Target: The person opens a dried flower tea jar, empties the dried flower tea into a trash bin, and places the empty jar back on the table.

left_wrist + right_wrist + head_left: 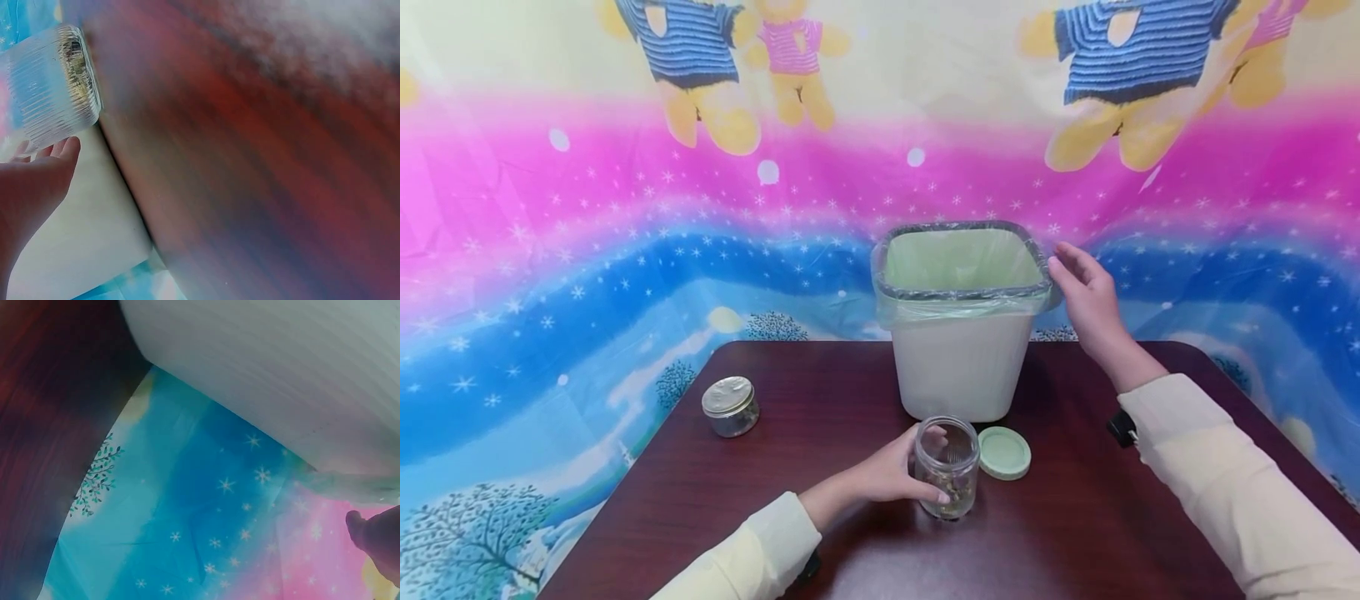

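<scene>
My left hand (pixel 895 471) grips a clear glass jar (pixel 951 492) near the front middle of the table, thumb across its near side. The jar has no lid on, and some greenish-brown bits lie in its bottom. In the left wrist view its ribbed wall (pixel 44 94) shows above my fingertips (pixel 72 149). A pale green round lid (pixel 1004 453) lies just right of the jar. My right hand (pixel 1090 300) is raised beside the right rim of a white bin (pixel 962 358), fingers loosely bent and holding nothing.
The bin stands behind the jar, lined with a thin see-through bag (pixel 925 312) under a grey rim ring (pixel 962 294). A small tin with a silver lid (pixel 730 396) sits at the table's left. A printed cloth (pixel 820 200) hangs behind the dark table (pixel 820 392).
</scene>
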### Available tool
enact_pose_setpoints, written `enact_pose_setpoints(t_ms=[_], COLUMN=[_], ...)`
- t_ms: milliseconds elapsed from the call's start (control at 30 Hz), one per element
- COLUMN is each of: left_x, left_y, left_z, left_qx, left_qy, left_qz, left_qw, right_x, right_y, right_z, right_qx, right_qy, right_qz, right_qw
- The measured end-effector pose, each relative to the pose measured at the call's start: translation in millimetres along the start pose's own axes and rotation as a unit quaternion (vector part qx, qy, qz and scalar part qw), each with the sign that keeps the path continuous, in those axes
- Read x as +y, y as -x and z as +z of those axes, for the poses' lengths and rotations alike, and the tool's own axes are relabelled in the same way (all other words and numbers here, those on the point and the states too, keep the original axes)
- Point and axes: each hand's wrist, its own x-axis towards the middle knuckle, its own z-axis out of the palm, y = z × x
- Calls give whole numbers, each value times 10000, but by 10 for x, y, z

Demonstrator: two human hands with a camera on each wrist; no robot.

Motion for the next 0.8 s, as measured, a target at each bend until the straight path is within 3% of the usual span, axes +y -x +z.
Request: enact_pose_setpoints(t_ms=[167, 333, 633, 800], left_x=[7, 14, 29, 20], left_y=[-20, -26, -23, -22], left_z=[25, 48, 67, 43], left_qx=[-9, 22, -43, -111], left_qy=[277, 295, 353, 487], left_qz=[116, -3, 33, 128], left_qw=[9995, 9996, 9994, 9987], right_x=[-29, -17, 40, 51], right_y=[-99, -164, -169, -165], right_z=[63, 105, 152, 204], right_qx=[-23, -130, -337, -315], right_qy=[-362, -936, -2375, -2375], right_qz=[230, 517, 684, 577], right_qw=[9991, 9942, 9684, 9692])
